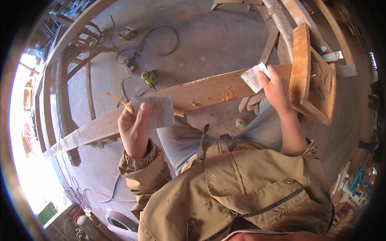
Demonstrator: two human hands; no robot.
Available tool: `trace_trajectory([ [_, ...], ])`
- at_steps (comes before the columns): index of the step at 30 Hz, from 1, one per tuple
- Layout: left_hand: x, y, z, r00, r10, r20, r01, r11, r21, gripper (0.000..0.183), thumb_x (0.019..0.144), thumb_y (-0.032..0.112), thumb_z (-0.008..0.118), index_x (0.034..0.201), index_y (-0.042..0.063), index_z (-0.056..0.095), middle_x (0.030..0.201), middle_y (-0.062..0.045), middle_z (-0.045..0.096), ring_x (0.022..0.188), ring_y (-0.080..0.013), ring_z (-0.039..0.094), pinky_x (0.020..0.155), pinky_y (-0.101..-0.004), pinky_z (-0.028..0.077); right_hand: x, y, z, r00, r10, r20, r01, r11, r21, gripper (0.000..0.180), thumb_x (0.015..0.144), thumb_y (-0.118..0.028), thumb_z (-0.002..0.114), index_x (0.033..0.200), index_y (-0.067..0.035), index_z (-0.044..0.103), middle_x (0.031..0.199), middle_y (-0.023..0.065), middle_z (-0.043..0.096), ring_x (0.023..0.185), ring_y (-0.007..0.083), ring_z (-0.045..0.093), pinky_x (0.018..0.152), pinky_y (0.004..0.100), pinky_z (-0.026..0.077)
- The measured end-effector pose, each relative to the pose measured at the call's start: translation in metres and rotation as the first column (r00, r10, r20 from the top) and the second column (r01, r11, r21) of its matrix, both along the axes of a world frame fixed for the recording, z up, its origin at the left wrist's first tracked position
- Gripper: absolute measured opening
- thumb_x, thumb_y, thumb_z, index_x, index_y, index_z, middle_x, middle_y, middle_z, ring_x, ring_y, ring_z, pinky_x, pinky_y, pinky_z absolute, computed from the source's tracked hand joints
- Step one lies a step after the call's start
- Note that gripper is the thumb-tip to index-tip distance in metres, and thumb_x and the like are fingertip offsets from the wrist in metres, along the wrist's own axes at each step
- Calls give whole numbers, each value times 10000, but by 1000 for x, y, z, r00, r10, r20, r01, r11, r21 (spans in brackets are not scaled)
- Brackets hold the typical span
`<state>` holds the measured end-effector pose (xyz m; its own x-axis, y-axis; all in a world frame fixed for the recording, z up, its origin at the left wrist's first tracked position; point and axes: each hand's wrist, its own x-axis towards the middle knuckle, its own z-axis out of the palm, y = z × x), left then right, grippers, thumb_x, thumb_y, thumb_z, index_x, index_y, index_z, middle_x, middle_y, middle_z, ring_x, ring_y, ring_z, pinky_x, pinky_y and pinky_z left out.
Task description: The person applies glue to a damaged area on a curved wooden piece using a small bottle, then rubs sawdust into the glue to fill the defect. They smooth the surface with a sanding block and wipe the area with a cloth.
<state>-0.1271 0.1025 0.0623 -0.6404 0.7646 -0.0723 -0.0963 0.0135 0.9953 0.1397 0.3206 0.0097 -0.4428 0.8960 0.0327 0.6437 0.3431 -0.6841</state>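
Note:
My left hand grips a flat grey rectangular piece with brown smears, perhaps a filler spreader or an abrasive sheet. A thin stick with an orange-brown tip also sticks out of that hand. Between thumb and fingers, my right hand pinches a white folded sheet, smeared brown; its material is unclear. Both hands are raised near a long wooden board, which runs across in front of my knees. Brown crumbly material lies on the board, left of my right hand.
A wooden tray holding a white tube stands at the board's right end. Green power sanders and looped cords lie on the floor. Wooden frames stand left. A tyre is at lower left.

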Motion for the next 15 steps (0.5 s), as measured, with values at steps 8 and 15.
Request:
trace_trajectory([
  [8,-17,10,-24,934,357,23,-358,929,91,155,961,198,558,912,60,607,796,48,570,711,-24,483,652,-184,378,-24,-7,-1,997,62,46,-77,796,601,311,786,-148,717,1058,-67,588,1102,119,553,1001,296,556,862,382,449],
  [15,-22,13,-38,959,280,53,-283,956,73,164,961,204,551,937,52,610,841,27,597,747,-49,522,664,-208,412,-131,-105,-7,745,667,-16,-608,689,394,361,784,-220,673,1090,-71,552,896,116,553,830,302,581,739,410,470],
])
